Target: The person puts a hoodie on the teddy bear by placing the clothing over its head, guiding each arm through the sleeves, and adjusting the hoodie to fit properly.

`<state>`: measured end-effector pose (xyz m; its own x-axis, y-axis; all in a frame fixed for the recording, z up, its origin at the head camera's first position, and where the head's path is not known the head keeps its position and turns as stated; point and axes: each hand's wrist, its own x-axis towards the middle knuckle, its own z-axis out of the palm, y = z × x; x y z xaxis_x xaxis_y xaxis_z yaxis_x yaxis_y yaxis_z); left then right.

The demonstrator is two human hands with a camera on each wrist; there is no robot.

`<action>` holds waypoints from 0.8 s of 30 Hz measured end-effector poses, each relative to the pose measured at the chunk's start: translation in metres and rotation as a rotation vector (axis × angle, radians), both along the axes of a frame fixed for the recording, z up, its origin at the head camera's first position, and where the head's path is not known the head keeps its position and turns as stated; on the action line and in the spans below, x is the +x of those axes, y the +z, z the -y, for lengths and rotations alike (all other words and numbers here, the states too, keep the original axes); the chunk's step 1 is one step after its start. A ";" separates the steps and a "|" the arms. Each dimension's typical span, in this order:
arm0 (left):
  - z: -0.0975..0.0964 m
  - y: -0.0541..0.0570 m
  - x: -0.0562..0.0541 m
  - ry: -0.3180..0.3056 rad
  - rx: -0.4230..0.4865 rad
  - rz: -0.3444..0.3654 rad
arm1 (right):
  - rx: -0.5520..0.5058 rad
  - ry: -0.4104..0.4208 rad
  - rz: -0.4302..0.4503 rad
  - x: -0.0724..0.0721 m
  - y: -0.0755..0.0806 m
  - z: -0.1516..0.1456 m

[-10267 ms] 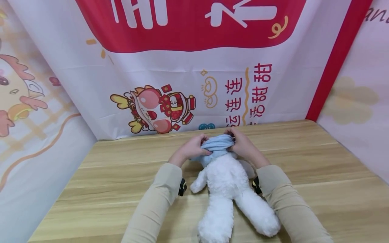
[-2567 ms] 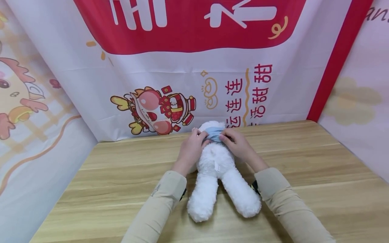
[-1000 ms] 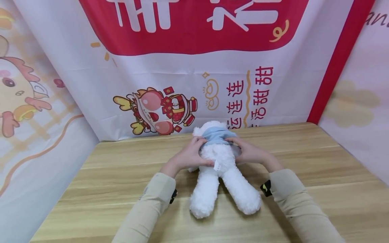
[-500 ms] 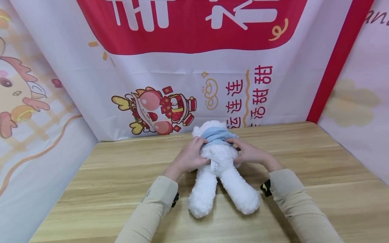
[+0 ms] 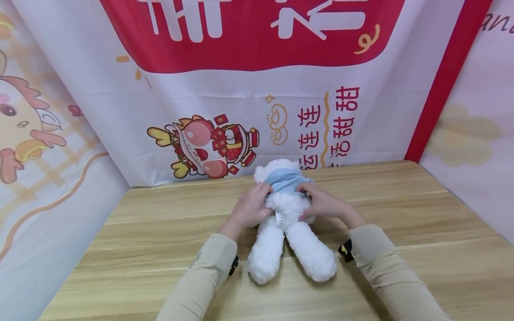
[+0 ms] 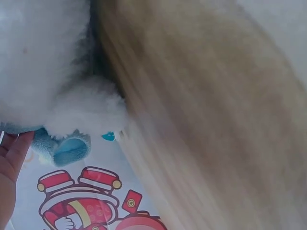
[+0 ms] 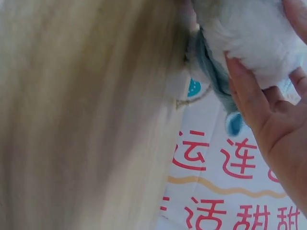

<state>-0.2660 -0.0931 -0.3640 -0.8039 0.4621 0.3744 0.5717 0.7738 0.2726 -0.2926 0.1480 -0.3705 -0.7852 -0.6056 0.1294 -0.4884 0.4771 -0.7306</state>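
Observation:
A white plush toy (image 5: 311, 254) lies on the table, legs toward me, a small white tag (image 5: 279, 218) on its rear. Around its upper body sits a blue doll top (image 5: 283, 179), its hem across the back. My left hand (image 5: 250, 206) pinches the hem's left side, thumb low on the fur. On the opposite side my right hand (image 5: 326, 206) grips the hem, thumb at the toy's flank. In the left wrist view a blue sleeve (image 6: 72, 149) hangs by a furry limb (image 6: 88, 105). The right wrist view has bunched blue cloth (image 7: 216, 76) beside the fingers.
A wood-grain table (image 5: 160, 236) spreads under the toy. Behind it hangs a white and red printed cloth (image 5: 225, 84), which the toy's head nearly reaches. More printed cloth (image 5: 52, 133) stands on the left side, and a pale sheet (image 5: 474, 133) on the right.
Earlier the blue top was bunched at the toy's head; the toy has since been turned, showing its tag. The top now covers the upper back, its hem slightly lower than half a second ago.

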 end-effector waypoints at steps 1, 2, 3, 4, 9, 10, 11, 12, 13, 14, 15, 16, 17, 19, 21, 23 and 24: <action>0.000 -0.002 0.000 0.002 -0.005 -0.019 | 0.000 -0.009 -0.023 0.000 -0.002 0.002; 0.000 -0.003 0.000 0.004 -0.008 -0.040 | 0.000 -0.019 -0.039 0.000 -0.003 0.003; 0.000 -0.004 0.001 0.007 -0.009 -0.059 | -0.001 -0.028 -0.051 0.000 -0.004 0.005; -0.001 -0.005 0.001 0.012 -0.007 -0.079 | -0.007 -0.035 -0.058 0.001 -0.005 0.006; -0.005 -0.011 0.001 0.030 0.050 -0.177 | -0.054 -0.087 -0.091 0.002 -0.009 0.013; -0.006 -0.011 0.000 0.033 0.065 -0.178 | -0.068 -0.098 -0.083 0.002 -0.010 0.014; -0.006 -0.012 -0.001 0.037 0.080 -0.173 | -0.079 -0.111 -0.074 0.001 -0.011 0.014; -0.005 -0.010 -0.002 0.039 0.096 -0.155 | -0.088 -0.120 -0.050 0.001 -0.011 0.014; -0.004 -0.009 -0.003 0.041 0.112 -0.128 | -0.095 -0.125 -0.023 0.000 -0.011 0.012; -0.003 -0.007 -0.004 0.043 0.128 -0.098 | -0.106 -0.125 0.013 0.000 -0.011 0.010; -0.001 -0.005 -0.005 0.043 0.144 -0.061 | -0.120 -0.118 0.053 0.000 -0.010 0.007; 0.001 -0.003 -0.006 0.039 0.155 -0.030 | -0.137 -0.096 0.086 -0.001 -0.010 0.004; 0.002 -0.002 -0.006 0.036 0.166 0.001 | -0.149 -0.074 0.115 -0.001 -0.010 0.001; 0.005 0.001 -0.007 0.023 0.182 0.057 | -0.172 -0.026 0.163 -0.001 -0.008 -0.005; 0.007 0.003 -0.008 0.003 0.187 0.094 | -0.185 0.006 0.189 -0.002 -0.006 -0.009; 0.007 0.004 -0.008 -0.020 0.186 0.120 | -0.176 -0.004 0.188 -0.002 -0.006 -0.011; 0.007 0.005 -0.008 -0.029 0.181 0.125 | -0.170 -0.021 0.185 -0.002 -0.006 -0.012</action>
